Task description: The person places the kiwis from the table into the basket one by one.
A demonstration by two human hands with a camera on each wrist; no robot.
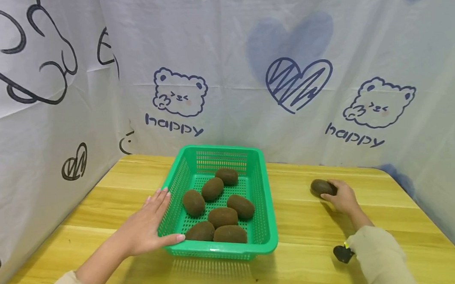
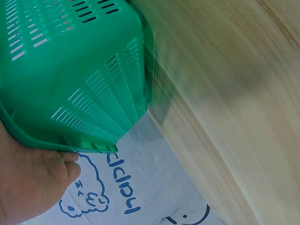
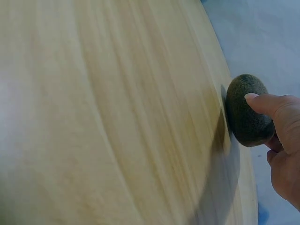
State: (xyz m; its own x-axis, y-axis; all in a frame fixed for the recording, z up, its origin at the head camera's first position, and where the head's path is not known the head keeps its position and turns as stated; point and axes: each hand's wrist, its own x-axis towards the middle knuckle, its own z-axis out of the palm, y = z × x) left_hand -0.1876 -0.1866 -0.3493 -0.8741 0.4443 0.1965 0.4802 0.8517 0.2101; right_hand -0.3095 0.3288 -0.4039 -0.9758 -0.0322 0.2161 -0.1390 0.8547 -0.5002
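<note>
A green plastic basket stands on the table, with several brown kiwis lying inside it. My left hand rests on the basket's near left corner, fingers straight along the left rim and thumb on the front rim. The left wrist view shows that hand against the basket's edge. On the right side of the table, my right hand pinches a single kiwi between thumb and fingers. Seen from the right wrist, the thumb lies across the kiwi, which is at or just above the tabletop; contact is unclear.
The wooden table runs back to a white patterned curtain, and another curtain side borders it at left. A black object with a yellow bit sits at the right sleeve's cuff.
</note>
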